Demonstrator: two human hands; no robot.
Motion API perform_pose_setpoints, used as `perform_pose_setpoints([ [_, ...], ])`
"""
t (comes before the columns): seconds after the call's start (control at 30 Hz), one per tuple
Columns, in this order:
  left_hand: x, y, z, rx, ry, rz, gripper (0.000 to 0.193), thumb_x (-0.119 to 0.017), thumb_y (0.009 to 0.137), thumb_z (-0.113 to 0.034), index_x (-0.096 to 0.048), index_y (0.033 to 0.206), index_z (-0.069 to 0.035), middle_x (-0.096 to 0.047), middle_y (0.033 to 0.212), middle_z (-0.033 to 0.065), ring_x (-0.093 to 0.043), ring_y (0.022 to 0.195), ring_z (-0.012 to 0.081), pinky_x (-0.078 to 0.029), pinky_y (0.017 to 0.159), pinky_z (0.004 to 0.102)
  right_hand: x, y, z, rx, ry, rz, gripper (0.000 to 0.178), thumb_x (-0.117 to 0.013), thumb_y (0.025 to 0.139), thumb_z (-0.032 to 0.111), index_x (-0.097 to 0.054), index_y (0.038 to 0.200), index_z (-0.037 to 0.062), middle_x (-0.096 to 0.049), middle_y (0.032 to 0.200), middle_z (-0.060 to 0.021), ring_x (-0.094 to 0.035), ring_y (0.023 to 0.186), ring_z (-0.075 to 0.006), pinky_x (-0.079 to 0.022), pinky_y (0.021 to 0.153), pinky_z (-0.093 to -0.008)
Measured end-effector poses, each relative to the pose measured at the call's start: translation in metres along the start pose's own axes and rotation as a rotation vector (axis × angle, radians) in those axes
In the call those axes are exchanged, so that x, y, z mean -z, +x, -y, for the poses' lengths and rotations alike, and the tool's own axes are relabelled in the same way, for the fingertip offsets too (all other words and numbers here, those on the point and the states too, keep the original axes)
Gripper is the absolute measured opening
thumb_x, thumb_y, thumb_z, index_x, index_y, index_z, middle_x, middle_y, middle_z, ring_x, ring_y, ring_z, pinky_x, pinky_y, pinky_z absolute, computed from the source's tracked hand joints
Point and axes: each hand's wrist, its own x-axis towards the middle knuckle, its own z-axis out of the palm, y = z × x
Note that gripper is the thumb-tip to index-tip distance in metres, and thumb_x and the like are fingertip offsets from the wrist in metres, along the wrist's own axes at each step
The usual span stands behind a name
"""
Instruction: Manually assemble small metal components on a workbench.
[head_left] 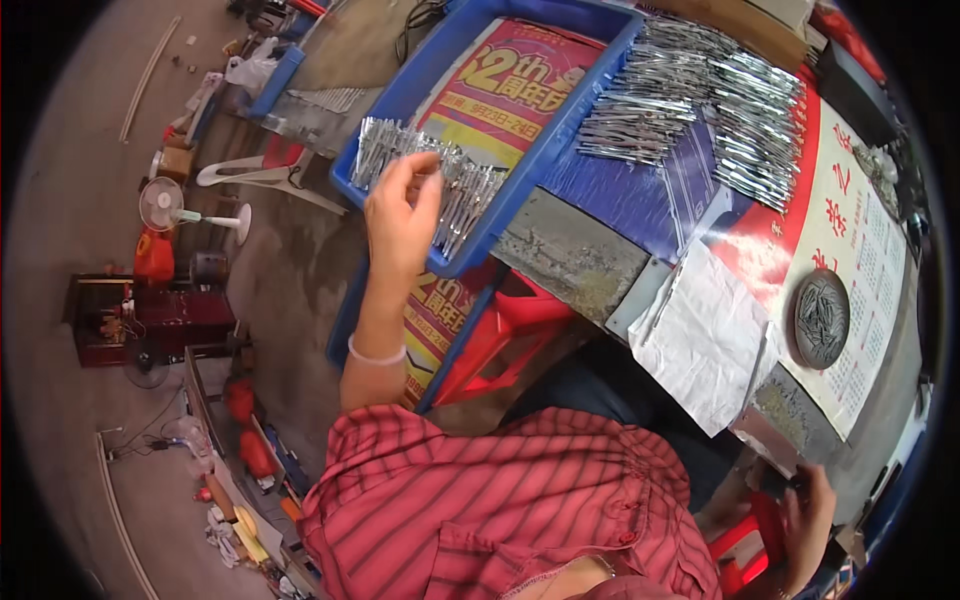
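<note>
Poised over metal strips [468, 198] in blue tray [563, 130] with left hand [403, 215] loosely curled, at eleven o'clock; flanked by strips at grip's ten and three. Seen near table [575, 255] with right hand [808, 515] bent, at four o'clock; cannot tell whether gripping anything with either.

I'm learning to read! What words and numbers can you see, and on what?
I can't copy words out, but writing shows here:
Big yellow lettering: sheet in the blue tray.
Similar lettering: sheet in the lower tray.
Large red characters: white poster.
Its small grid print: too small to read.
</note>
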Motion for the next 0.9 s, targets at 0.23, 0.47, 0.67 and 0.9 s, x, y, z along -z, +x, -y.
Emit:
perform_pose_setpoints([
  [0.23, -0.016, 0.039, 0.079, -0.039, 0.264, 0.176, 0.022, -0.059, 0.074, -0.007, -0.059, 0.095, 0.002, -0.063, 0.092, 0.0187, -0.062, 0.086, 0.0326, -0.049, 0.077, 0.0388, -0.012, 0.041, 0.002, 0.111, 0.074, -0.204, 0.021, -0.061, 0.078, 0.000, -0.057, 0.099, -0.0013, -0.059, 0.087, -0.0143, -0.057, 0.079, -0.0279, -0.045, 0.077, -0.0330],
  [0.47, 0.000, 0.040, 0.090, -0.046, 0.342, 0.217, 0.019, -0.057, 0.077, -0.003, -0.054, 0.096, -0.001, -0.061, 0.085, 0.0147, -0.061, 0.079, 0.0277, -0.049, 0.074, 0.0368, 0.010, 0.138, 0.004, 0.359, 0.012, -0.346, 0.014, -0.060, 0.079, 0.002, -0.054, 0.091, -0.0016, -0.059, 0.080, -0.0162, -0.058, 0.070, -0.0312, -0.046, 0.066, -0.0371],
  [0.67, -0.005, 0.035, 0.070, -0.247, 0.609, 0.254, 0.035, -0.053, 0.080, 0.001, -0.053, 0.115, 0.005, -0.061, 0.100, 0.0242, -0.058, 0.093, 0.0386, -0.045, 0.082, 0.0422, 0.003, 0.181, -0.012, 0.333, -0.332, -0.431, 0.016, -0.061, 0.075, 0.010, -0.054, 0.085, 0.0004, -0.058, 0.085, -0.0155, -0.058, 0.084, -0.0346, -0.047, 0.073, -0.0435],
  [0.9, -0.001, 0.032, 0.070, -0.260, 0.617, 0.198, 0.037, -0.051, 0.079, 0.002, -0.052, 0.116, 0.005, -0.059, 0.103, 0.0242, -0.058, 0.091, 0.0385, -0.045, 0.082, 0.0428, 0.002, 0.193, -0.007, 0.296, -0.400, -0.379, 0.014, -0.059, 0.073, 0.008, -0.053, 0.082, -0.0003, -0.058, 0.082, -0.0166, -0.057, 0.083, -0.0361, -0.046, 0.072, -0.0443],
])
